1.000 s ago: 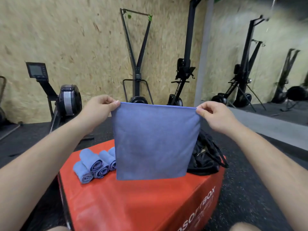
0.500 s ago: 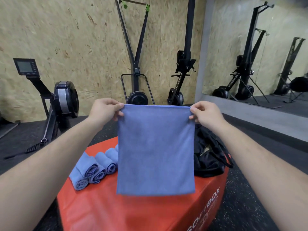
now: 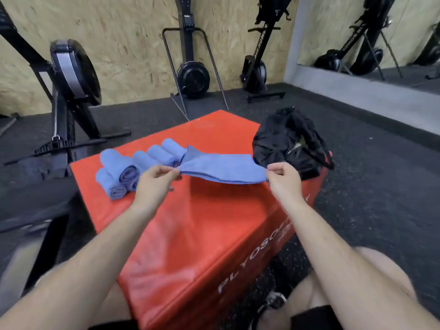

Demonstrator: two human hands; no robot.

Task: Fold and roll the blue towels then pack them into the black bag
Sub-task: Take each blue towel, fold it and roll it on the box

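A folded blue towel point(image 3: 222, 167) stretches nearly flat just above the red box point(image 3: 190, 234). My left hand point(image 3: 154, 179) pinches its near left corner and my right hand point(image 3: 283, 178) pinches its near right corner. Several rolled blue towels point(image 3: 133, 167) are stacked on the box's left side, partly behind my left hand. The black bag point(image 3: 291, 141) lies crumpled at the box's far right corner, just beyond my right hand.
Rowing machines point(image 3: 71, 75) stand on the dark rubber floor to the left and along the chipboard wall behind the box. A mirror point(image 3: 371, 32) fills the right wall. My knees show at the bottom right.
The towel, held up hanging vertically before, has been lowered and swung flat over the box. My view has tilted down. Both hands kept their grip on the corners.
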